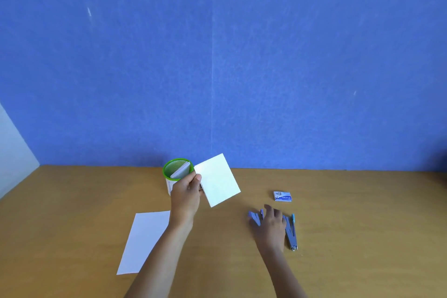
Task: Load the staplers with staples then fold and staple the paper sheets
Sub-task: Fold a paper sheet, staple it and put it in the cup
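My left hand (185,195) is raised above the wooden table and pinches a folded white paper (217,180) by its left edge, right beside a green mesh cup (169,167) that holds more folded papers. My right hand (271,225) lies flat over a blue stapler (255,216) on the table, fingers spread; whether it grips the stapler is unclear. A second blue stapler (291,231), swung open, lies just right of that hand. A small staple box (283,196) sits behind the staplers. A flat white sheet (142,241) lies at the left, partly under my left forearm.
The wooden table (362,237) runs up to a blue wall (217,55) at the back. A white wall (12,152) stands at the far left edge.
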`<state>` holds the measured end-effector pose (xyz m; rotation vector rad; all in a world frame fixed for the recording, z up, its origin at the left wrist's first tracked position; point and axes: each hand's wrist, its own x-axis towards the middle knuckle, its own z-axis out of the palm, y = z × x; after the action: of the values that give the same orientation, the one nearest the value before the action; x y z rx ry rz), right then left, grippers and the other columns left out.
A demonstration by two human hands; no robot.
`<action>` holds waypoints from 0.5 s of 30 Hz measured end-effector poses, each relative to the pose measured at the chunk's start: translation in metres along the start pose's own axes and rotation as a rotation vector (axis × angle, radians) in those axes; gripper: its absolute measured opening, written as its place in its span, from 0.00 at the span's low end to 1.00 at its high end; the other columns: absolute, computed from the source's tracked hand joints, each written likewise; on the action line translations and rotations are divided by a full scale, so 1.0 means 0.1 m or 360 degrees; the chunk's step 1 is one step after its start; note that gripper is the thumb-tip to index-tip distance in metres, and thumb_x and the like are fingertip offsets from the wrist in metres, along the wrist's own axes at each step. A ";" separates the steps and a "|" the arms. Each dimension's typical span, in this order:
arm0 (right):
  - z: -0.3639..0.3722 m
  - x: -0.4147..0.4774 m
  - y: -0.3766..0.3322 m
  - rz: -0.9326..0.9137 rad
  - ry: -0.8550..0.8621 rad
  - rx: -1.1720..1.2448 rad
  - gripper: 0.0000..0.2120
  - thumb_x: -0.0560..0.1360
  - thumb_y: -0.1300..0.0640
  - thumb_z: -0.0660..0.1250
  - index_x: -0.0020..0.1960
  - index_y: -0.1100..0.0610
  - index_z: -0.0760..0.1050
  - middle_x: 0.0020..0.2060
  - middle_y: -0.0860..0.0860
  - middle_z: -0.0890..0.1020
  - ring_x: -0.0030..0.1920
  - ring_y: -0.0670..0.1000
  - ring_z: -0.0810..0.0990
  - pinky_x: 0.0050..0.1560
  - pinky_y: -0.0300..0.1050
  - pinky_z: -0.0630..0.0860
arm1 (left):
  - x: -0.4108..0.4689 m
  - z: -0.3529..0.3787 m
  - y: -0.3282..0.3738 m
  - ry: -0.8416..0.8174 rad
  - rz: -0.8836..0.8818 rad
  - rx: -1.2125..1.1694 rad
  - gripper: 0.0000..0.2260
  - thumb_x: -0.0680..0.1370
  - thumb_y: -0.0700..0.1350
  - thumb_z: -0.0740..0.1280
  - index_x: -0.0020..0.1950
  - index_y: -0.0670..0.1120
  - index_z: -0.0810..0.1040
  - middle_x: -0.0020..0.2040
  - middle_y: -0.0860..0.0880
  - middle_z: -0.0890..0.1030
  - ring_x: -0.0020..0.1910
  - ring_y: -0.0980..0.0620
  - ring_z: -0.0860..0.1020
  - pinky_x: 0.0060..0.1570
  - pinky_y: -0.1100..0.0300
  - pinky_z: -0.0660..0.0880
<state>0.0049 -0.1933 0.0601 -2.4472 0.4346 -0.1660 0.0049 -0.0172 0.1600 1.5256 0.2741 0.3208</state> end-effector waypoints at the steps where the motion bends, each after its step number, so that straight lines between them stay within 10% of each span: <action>1: 0.03 -0.02 0.04 -0.0013 -0.0004 -0.0045 0.25 0.74 0.50 0.67 0.68 0.58 0.66 0.63 0.56 0.71 0.61 0.58 0.69 0.58 0.45 0.67 | 0.02 0.00 -0.02 -0.0007 0.0017 0.0059 0.12 0.80 0.38 0.59 0.38 0.44 0.76 0.38 0.51 0.80 0.40 0.51 0.78 0.47 0.55 0.76; 10: 0.15 -0.01 0.17 0.0019 -0.0061 -0.0270 0.21 0.76 0.60 0.63 0.68 0.57 0.66 0.60 0.53 0.74 0.60 0.54 0.71 0.57 0.42 0.69 | 0.07 -0.04 -0.05 0.0035 0.0168 0.0360 0.12 0.80 0.42 0.59 0.37 0.45 0.72 0.33 0.49 0.69 0.35 0.51 0.67 0.40 0.57 0.67; 15: 0.10 0.03 0.16 0.0171 -0.0067 0.0318 0.12 0.74 0.61 0.65 0.57 0.60 0.76 0.45 0.55 0.80 0.46 0.55 0.76 0.45 0.45 0.70 | 0.04 -0.05 0.05 0.0029 0.0233 0.0373 0.11 0.79 0.39 0.60 0.37 0.40 0.70 0.31 0.51 0.65 0.32 0.52 0.63 0.36 0.58 0.61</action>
<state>0.0060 -0.2007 0.0420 -2.2217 0.5047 -0.1072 0.0067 -0.0112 0.1649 1.7791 0.2205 0.4302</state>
